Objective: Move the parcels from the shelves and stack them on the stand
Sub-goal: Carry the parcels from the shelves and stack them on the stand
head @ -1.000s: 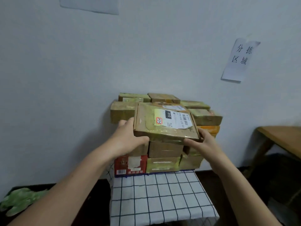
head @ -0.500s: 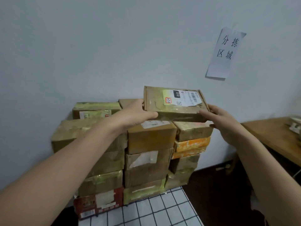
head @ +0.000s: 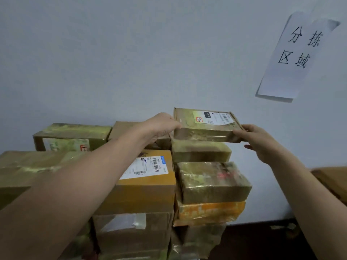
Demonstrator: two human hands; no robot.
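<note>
A flat brown parcel (head: 191, 124) with a white shipping label lies on top of the back right column of the parcel stack (head: 212, 182), close to the wall. My left hand (head: 161, 126) grips its left end, thumb at the front corner. My right hand (head: 257, 141) holds its right end, thumb on the front edge and fingers below. Beneath and in front stand several taped cardboard parcels, among them an orange-brown box with a label (head: 146, 184) and a bright orange one (head: 210, 211). The stand under the stack is hidden.
A white paper sign (head: 298, 55) with black characters hangs on the grey wall at upper right. The corner of a wooden table (head: 332, 181) shows at the right edge. Dark floor (head: 262, 241) lies to the right of the stack.
Both hands carried the flat parcel up and back, from in front of the stack to the top of its back right column. The view has come closer to the stack.
</note>
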